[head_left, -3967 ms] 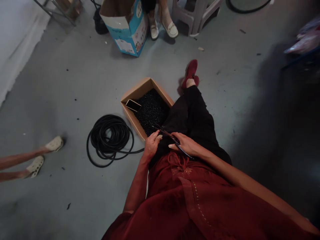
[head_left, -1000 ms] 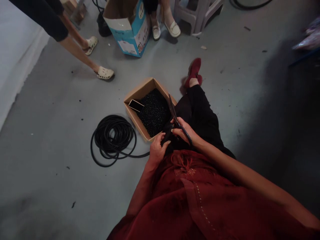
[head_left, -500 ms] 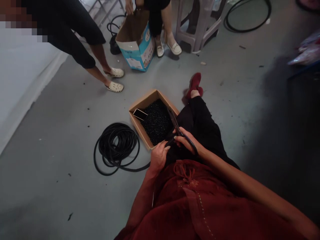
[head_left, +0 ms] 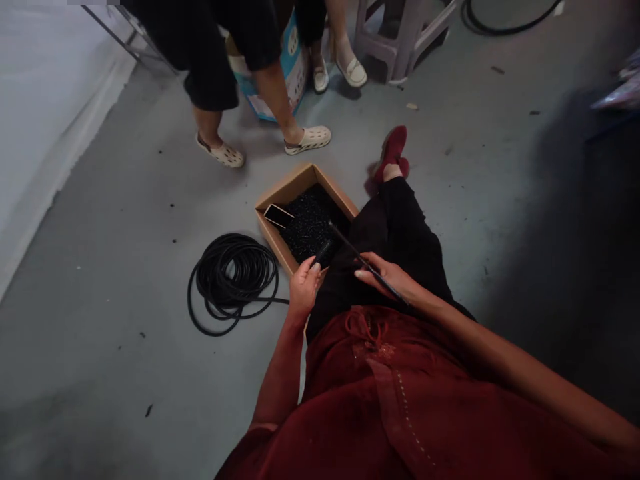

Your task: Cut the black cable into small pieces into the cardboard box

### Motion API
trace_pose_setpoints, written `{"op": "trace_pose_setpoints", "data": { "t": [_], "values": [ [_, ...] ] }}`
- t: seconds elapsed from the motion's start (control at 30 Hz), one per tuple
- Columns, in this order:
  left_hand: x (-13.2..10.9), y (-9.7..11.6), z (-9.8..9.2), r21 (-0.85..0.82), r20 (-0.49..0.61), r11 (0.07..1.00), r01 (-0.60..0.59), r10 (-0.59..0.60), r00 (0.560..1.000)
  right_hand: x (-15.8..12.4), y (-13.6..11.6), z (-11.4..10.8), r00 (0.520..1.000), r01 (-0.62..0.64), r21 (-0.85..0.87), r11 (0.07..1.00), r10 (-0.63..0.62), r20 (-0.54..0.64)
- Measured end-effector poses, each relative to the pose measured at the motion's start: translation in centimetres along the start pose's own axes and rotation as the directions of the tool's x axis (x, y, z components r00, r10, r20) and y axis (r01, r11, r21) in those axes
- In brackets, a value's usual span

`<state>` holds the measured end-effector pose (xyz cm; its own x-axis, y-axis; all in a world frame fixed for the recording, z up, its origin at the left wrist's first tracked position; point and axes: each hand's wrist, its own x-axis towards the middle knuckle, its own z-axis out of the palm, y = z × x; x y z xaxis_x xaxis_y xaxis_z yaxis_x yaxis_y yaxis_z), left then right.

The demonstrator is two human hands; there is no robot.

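I sit on the floor with a cardboard box (head_left: 274,235) by my knee, full of small black pieces. My left hand (head_left: 303,288) is closed around the end of a black hose (head_left: 323,253), which runs back to a coil (head_left: 233,280) on the floor. My right hand (head_left: 387,275) grips long dark scissors (head_left: 350,248), blades pointing toward the box above the hose end. A phone (head_left: 279,215) leans in the box's far corner.
A person in black shorts and cream clogs (head_left: 310,139) stands just beyond the box. Another person's white shoes (head_left: 353,69), a blue-and-white carton (head_left: 295,63) and a plastic stool (head_left: 400,33) are behind. White sheeting (head_left: 45,113) lines the left.
The scissors have swung from pointing away to lying lower, across the hose end. My left hand has lifted the hose end. The standing person has stepped right, close to the box.
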<state>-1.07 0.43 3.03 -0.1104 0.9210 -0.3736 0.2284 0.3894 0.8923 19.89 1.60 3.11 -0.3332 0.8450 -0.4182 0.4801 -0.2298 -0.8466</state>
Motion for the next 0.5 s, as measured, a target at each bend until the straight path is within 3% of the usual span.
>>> {"op": "trace_pose_setpoints", "data": {
  "t": [0.2,0.5],
  "values": [
    [-0.2,0.6,0.8,-0.256,0.002,0.965,0.063,-0.065,0.998,-1.9,0.2,1.0,0.996,0.03,-0.108,0.994,-0.021,0.083],
    [-0.4,-0.2,0.8,-0.286,0.038,0.956,0.059,-0.05,0.998,-1.2,-1.3,1.3,0.988,0.065,-0.111,0.992,-0.049,0.145]
  ]
}}
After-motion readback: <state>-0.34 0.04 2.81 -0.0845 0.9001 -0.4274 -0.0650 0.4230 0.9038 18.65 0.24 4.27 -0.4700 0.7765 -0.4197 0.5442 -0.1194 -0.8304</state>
